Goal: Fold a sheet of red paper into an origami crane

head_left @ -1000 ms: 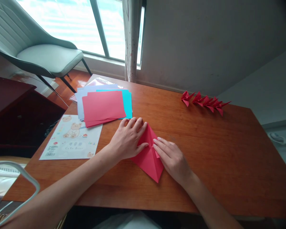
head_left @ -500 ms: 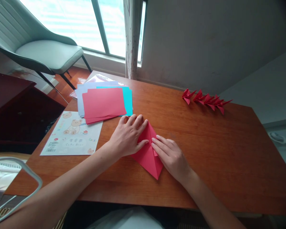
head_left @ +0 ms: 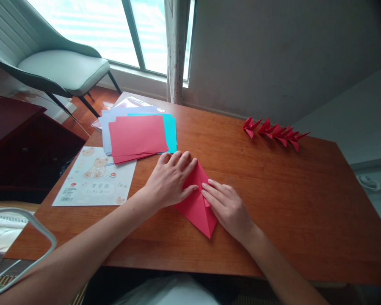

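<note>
A red folded paper (head_left: 198,212) lies flat on the table (head_left: 288,212), near its middle, under both hands. The left hand (head_left: 171,180) is palm down with fingers spread loosely, its thumb resting on the paper; it holds the piece down without gripping it. The right hand (head_left: 230,207) has its fingers close together and almost straight, tips on the paper's right part; its thumb is hidden, so whether it pinches anything cannot be told.

The folding looks partway along: the piece is kite-like, with a crease running from far to near and a small flap at the right hand's fingertips. It lies flat, with none of the raised points seen on the red folded figures (head_left: 266,128) at the far right, which appear finished; they overlap too much to count surely. At the far left, red sheets (head_left: 136,135) lie unfolded over a bright blue sheet (head_left: 171,133) and pale lilac sheets (head_left: 104,131), beside a bear-printed sheet (head_left: 95,173).
</note>
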Tool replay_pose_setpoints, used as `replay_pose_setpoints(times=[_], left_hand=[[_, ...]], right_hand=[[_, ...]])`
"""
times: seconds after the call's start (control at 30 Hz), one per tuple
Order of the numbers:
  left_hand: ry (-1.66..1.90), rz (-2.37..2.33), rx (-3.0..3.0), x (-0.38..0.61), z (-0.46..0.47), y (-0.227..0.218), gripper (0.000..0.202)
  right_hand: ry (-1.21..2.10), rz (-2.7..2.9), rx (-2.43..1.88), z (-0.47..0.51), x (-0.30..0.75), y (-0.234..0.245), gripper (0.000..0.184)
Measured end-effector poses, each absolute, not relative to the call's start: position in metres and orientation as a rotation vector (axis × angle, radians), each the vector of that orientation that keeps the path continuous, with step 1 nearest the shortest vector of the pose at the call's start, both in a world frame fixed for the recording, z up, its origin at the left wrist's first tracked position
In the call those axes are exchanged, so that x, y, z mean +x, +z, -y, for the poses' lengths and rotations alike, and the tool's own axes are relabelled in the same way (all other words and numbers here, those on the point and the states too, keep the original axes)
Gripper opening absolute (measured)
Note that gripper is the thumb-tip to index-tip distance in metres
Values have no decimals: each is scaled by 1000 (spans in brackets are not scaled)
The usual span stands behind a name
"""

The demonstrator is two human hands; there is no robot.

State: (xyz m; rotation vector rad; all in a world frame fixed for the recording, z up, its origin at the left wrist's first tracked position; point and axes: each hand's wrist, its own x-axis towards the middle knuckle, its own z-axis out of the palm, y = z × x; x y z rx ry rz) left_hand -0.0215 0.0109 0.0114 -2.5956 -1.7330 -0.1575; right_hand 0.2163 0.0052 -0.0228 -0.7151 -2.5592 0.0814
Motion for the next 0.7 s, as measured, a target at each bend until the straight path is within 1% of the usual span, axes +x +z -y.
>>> replay_pose_setpoints(times=[0.2, 0.53, 0.63, 0.7], left_hand=[[-133, 1733, -2603, -22, -11, 12, 66], [-192, 1736, -2604, -21, -10, 12, 67], [-178, 1686, -2579, -15, -3, 15, 59], [-164, 1587, -2611, -10, 3, 18, 45]], right_hand=[[103, 2553, -720, -6, 216, -19, 33], [124, 2544, -726, -7, 215, -19, 32], [115, 2539, -730, -7, 215, -19, 32], [114, 2538, -729, -6, 215, -19, 33]])
